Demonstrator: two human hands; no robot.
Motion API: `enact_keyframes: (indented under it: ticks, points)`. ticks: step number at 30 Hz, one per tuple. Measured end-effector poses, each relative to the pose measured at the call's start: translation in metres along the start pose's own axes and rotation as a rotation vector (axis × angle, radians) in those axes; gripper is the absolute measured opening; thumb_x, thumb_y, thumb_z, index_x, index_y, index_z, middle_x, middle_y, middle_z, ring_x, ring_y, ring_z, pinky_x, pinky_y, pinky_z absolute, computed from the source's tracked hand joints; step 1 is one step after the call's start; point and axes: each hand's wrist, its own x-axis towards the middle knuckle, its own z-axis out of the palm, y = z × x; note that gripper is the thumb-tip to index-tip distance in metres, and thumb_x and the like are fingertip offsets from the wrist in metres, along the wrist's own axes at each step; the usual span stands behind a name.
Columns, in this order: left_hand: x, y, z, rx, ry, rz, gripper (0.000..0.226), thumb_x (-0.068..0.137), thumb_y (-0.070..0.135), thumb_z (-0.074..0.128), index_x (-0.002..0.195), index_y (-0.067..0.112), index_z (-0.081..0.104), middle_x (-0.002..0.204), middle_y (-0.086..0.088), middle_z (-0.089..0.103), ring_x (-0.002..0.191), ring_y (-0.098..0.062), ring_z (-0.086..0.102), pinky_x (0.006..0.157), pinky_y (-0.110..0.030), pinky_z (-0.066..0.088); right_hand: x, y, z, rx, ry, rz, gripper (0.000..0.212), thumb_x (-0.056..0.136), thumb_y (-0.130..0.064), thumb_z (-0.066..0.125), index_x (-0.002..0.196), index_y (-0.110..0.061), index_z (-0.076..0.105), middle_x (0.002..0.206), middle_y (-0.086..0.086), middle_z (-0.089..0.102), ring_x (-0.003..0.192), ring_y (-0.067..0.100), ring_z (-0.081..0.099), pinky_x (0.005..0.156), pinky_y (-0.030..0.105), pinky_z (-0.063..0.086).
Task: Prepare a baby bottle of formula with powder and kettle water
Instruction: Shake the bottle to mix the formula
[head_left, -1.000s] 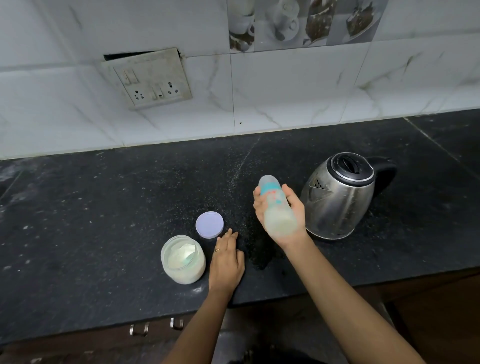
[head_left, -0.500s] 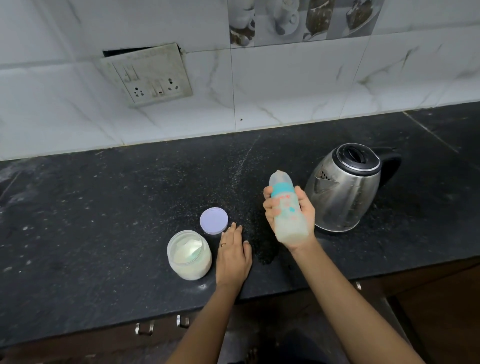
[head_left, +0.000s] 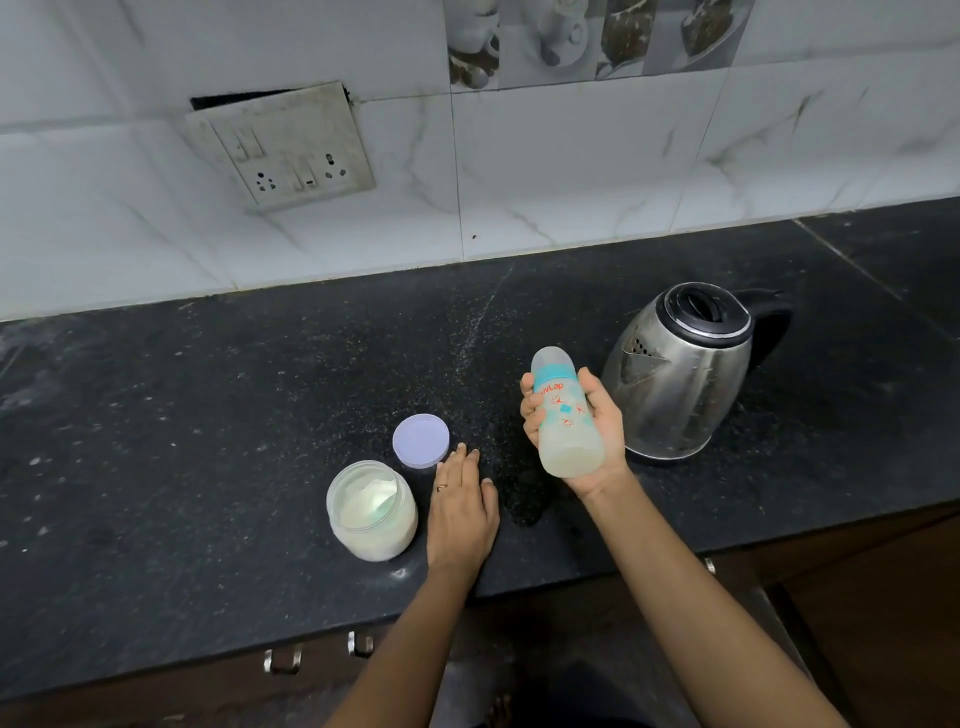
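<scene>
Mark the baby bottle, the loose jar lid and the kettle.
baby bottle (head_left: 563, 415), head view, on its printed body.
jar lid (head_left: 421, 440), head view, centre of its flat top.
kettle (head_left: 680, 384), head view, on its steel side.

A black speckled stone countertop (head_left: 208, 441) runs beneath white marble-patterned wall tiles (head_left: 571, 171). A grubby white switch-and-socket plate (head_left: 291, 150) hangs tilted, loose from the wall. Grey decorative tiles picturing cups (head_left: 571, 36) sit above. Small metal drawer handles (head_left: 283, 661) show on the dark wooden cabinet front (head_left: 156, 712).
</scene>
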Motion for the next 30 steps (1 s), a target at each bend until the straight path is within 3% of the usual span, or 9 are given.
enact_keyframes:
  ticks: [5,9,13,15,17,19,22,26,30]
  points:
    - [0.0,0.0,0.001,0.01,0.021,0.008,0.054,0.091,0.029,0.029,0.128,0.001,0.056,0.137,-0.017,0.053,0.129,-0.029,0.048,0.111,-0.042,0.033,-0.001,-0.004,-0.006,-0.181,-0.153,0.083,0.057,0.08,-0.025,0.07,0.13,-0.01,0.047,0.101,0.018,0.059,0.072,0.025,0.059,0.058,0.033,0.054]
    - [0.001,-0.001,0.003,0.021,0.004,0.002,0.055,0.091,0.03,0.027,0.129,0.002,0.055,0.138,-0.017,0.052,0.13,-0.029,0.046,0.112,-0.043,0.032,0.005,-0.003,-0.008,0.067,0.004,0.028,0.084,0.057,-0.013,0.089,0.128,-0.001,0.046,0.099,0.021,0.063,0.075,0.029,0.067,0.06,0.04,0.058]
    - [0.001,0.0,0.002,0.014,0.005,0.003,0.056,0.091,0.032,0.026,0.13,0.003,0.054,0.138,-0.016,0.051,0.131,-0.027,0.045,0.113,-0.041,0.031,0.003,0.001,-0.013,-0.103,-0.117,0.069,0.063,0.083,-0.024,0.068,0.135,-0.015,0.034,0.103,0.021,0.058,0.073,0.027,0.06,0.059,0.035,0.055]
    - [0.001,0.0,0.002,0.015,0.0,0.0,0.056,0.091,0.032,0.026,0.13,0.002,0.054,0.138,-0.016,0.051,0.131,-0.028,0.045,0.112,-0.041,0.032,0.003,0.003,-0.006,-0.144,-0.091,0.059,0.069,0.076,-0.023,0.075,0.134,-0.014,0.039,0.1,0.018,0.059,0.07,0.024,0.061,0.056,0.034,0.055]
    - [0.001,0.0,0.002,0.018,-0.005,-0.002,0.056,0.091,0.032,0.026,0.13,0.002,0.054,0.138,-0.016,0.051,0.131,-0.028,0.045,0.113,-0.041,0.031,0.004,0.002,-0.009,0.021,-0.048,0.079,0.079,0.065,-0.018,0.084,0.13,-0.006,0.041,0.098,0.019,0.062,0.072,0.027,0.065,0.058,0.038,0.057]
    - [0.0,0.0,0.002,0.016,-0.008,0.001,0.056,0.091,0.032,0.026,0.13,0.002,0.054,0.138,-0.016,0.051,0.131,-0.028,0.045,0.113,-0.041,0.031,0.006,-0.002,-0.013,0.047,-0.108,0.15,0.072,0.074,-0.02,0.078,0.131,-0.008,0.036,0.101,0.021,0.06,0.075,0.029,0.064,0.061,0.039,0.057]
    - [0.0,-0.001,0.002,0.008,0.006,0.007,0.054,0.091,0.031,0.028,0.128,0.002,0.055,0.136,-0.017,0.053,0.129,-0.029,0.048,0.111,-0.043,0.033,0.002,-0.003,-0.022,-0.175,-0.168,0.131,0.057,0.087,-0.028,0.062,0.138,-0.016,0.038,0.105,0.019,0.056,0.074,0.025,0.06,0.06,0.033,0.054]
    - [0.001,0.0,0.002,0.016,0.001,0.002,0.055,0.091,0.031,0.028,0.128,0.001,0.056,0.136,-0.017,0.054,0.129,-0.028,0.048,0.112,-0.042,0.032,0.005,-0.002,-0.014,-0.038,-0.041,0.082,0.067,0.067,-0.019,0.083,0.122,0.002,0.051,0.1,0.018,0.061,0.074,0.026,0.064,0.059,0.037,0.057]
    - [0.001,-0.001,0.003,0.02,0.006,0.013,0.054,0.091,0.03,0.028,0.127,0.001,0.056,0.135,-0.017,0.055,0.128,-0.028,0.048,0.112,-0.042,0.032,0.008,0.0,-0.02,-0.128,-0.052,0.055,0.06,0.076,-0.024,0.074,0.128,-0.007,0.049,0.097,0.017,0.059,0.065,0.023,0.059,0.053,0.032,0.053]
